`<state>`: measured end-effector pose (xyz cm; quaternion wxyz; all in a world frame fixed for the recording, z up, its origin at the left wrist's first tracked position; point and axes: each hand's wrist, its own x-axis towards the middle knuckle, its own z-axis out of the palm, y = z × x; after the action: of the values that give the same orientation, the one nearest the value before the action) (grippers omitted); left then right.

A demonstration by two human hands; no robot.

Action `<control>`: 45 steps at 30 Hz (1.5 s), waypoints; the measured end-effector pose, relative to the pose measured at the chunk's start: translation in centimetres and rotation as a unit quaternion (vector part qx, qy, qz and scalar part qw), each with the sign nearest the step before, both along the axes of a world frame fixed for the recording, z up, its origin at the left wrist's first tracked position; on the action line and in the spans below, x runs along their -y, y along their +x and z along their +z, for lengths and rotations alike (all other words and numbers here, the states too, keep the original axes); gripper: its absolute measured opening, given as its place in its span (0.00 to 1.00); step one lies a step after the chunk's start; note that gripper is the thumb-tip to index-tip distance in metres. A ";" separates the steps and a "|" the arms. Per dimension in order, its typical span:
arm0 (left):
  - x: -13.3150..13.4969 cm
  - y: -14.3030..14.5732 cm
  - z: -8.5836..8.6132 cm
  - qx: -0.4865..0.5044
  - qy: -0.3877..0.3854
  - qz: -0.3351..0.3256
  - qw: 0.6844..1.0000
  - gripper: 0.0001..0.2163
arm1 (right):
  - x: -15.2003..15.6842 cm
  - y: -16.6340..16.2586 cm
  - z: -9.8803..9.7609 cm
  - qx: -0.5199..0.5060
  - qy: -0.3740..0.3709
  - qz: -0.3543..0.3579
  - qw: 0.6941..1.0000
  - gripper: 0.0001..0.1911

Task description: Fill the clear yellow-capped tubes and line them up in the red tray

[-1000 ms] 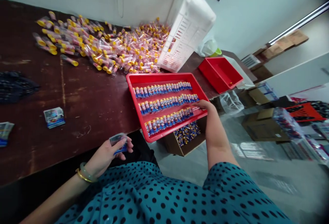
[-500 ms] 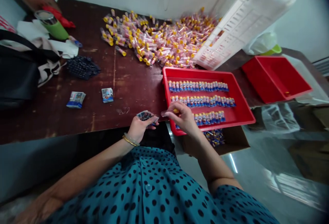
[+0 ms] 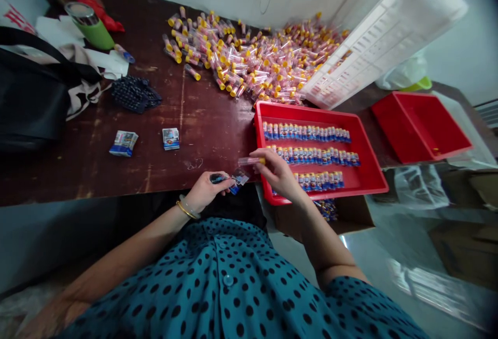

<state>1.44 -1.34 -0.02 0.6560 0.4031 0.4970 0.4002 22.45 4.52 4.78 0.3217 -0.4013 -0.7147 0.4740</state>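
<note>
My left hand (image 3: 208, 189) is closed on a few small printed plastic sleeves (image 3: 238, 178), blue and clear, at the table's front edge. Just right of it, my right hand (image 3: 278, 173) pinches a clear tube with a yellow cap (image 3: 251, 161), its clear end pointing left toward the sleeves. Behind the right hand lies a red tray (image 3: 311, 113), where several rows of tubes in blue printed sleeves (image 3: 307, 131) are lined up. Two stacks of flat sleeves, one left (image 3: 123, 143) and one nearer (image 3: 170, 139), rest on the table.
A large heap of yellow-capped tubes (image 3: 249, 64) spreads along the wall. A white plastic basket (image 3: 361, 43) leans beside it, with a red bin (image 3: 422, 126) farther right. A black bag (image 3: 31, 95), dark cloth (image 3: 135, 94) and green cup (image 3: 97, 33) sit left. Below the tray stands a cardboard box (image 3: 350, 214).
The left hand has shifted slightly left, and one sleeve now sticks out from its fingers toward the right. The tube in my right hand is raised and shows more fully. The view has turned slightly.
</note>
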 end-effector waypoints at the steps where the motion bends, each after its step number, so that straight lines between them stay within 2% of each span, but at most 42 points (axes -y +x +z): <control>1: 0.0 -0.1 0.0 0.006 -0.004 0.005 1.000 0.11 | -0.1 0.3 0.0 -0.039 -0.031 -0.029 0.998 0.11; 4: 0.0 -0.2 0.1 0.032 -0.037 0.019 0.999 0.12 | -0.4 1.4 0.0 -0.133 -0.102 -0.084 0.982 0.11; 9: -0.1 -0.4 0.0 0.105 -0.106 0.027 0.988 0.16 | -0.5 2.6 0.4 -0.157 -0.146 -0.050 0.975 0.12; 11: -0.1 -0.6 -0.1 0.136 -0.139 0.029 0.980 0.17 | -0.3 2.5 0.7 -0.115 -0.117 -0.040 0.986 0.10; 13: -0.2 -0.7 -0.2 0.156 -0.157 0.030 0.975 0.16 | 0.1 1.9 0.7 -0.035 -0.037 -0.041 0.998 0.10; 16: -0.2 -0.5 -0.1 0.137 -0.134 0.015 0.981 0.14 | 1.1 0.2 0.0 0.064 0.067 -0.023 0.995 0.08; 20: -0.1 -0.2 0.4 0.069 -0.069 -0.020 0.995 0.12 | 1.5 -1.3 -1.3 0.079 0.080 -0.005 0.994 0.06; 23: 0.0 -0.6 0.7 0.069 -0.075 -0.023 0.995 0.13 | 0.5 -0.5 -1.0 0.059 0.089 -0.070 0.992 0.09; 26: 0.2 -1.3 0.7 0.093 -0.111 -0.001 0.989 0.15 | -0.5 1.1 0.3 0.002 0.046 -0.116 0.992 0.08; 30: 0.2 -1.7 0.6 0.102 -0.129 0.006 0.986 0.16 | -0.3 1.9 1.4 -0.109 -0.091 -0.060 0.988 0.13; 33: 0.1 -1.4 0.6 0.102 -0.126 -0.003 0.987 0.16 | 0.0 1.5 1.2 -0.171 -0.140 -0.054 0.974 0.12; 37: 0.1 -1.1 0.5 0.095 -0.101 -0.030 0.990 0.14 | 0.0 0.6 0.9 -0.173 -0.152 -0.042 0.972 0.14; 42: 0.1 -0.7 0.4 0.094 -0.073 -0.036 0.992 0.13 | 0.4 -0.2 0.5 -0.124 -0.152 -0.011 0.980 0.16; 45: 0.3 -0.1 0.4 0.074 -0.056 -0.040 0.995 0.13 | 1.0 -0.5 -0.5 -0.106 -0.115 -0.053 0.986 0.16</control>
<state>1.35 -1.65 0.39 0.7279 0.3546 0.4520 0.3742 21.99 3.49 4.32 0.3719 -0.4202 -0.5948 0.5756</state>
